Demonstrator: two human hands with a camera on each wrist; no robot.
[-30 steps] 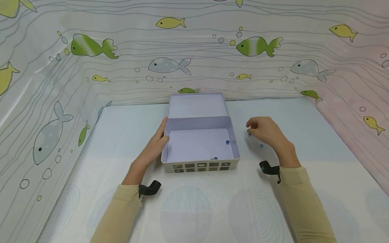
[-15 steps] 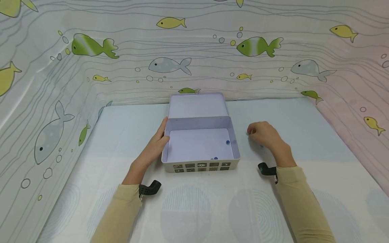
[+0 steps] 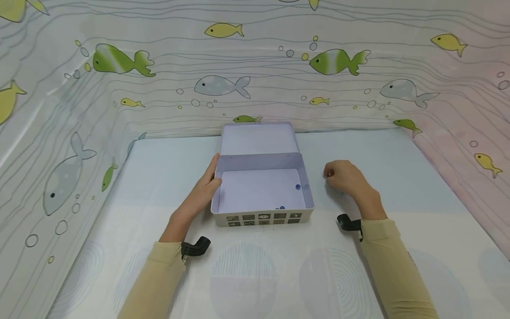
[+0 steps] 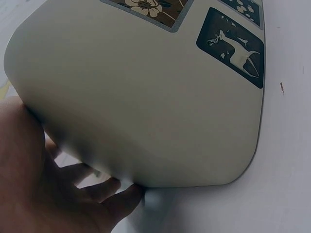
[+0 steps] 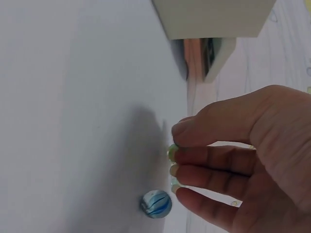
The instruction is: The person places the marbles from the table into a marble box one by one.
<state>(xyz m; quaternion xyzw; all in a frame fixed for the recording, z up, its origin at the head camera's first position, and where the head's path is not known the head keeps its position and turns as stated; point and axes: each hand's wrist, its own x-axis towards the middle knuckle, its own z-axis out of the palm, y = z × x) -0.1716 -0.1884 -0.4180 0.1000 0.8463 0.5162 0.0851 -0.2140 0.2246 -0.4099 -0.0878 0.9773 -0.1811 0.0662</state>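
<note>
Fish-print backdrop; unlettered picture-panelled tin (image 3: 263,218)

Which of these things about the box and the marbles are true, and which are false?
1. The box is open. True.
2. The left hand is inside the box. False: it rests against the box's outer left side.
3. There are marbles in the box. True: small blue ones lie near its right and front walls.
4. The right hand is flat on the table. False: its fingers are curled, just right of the box.
5. A blue striped marble lies on the table by the right hand. True.
</note>
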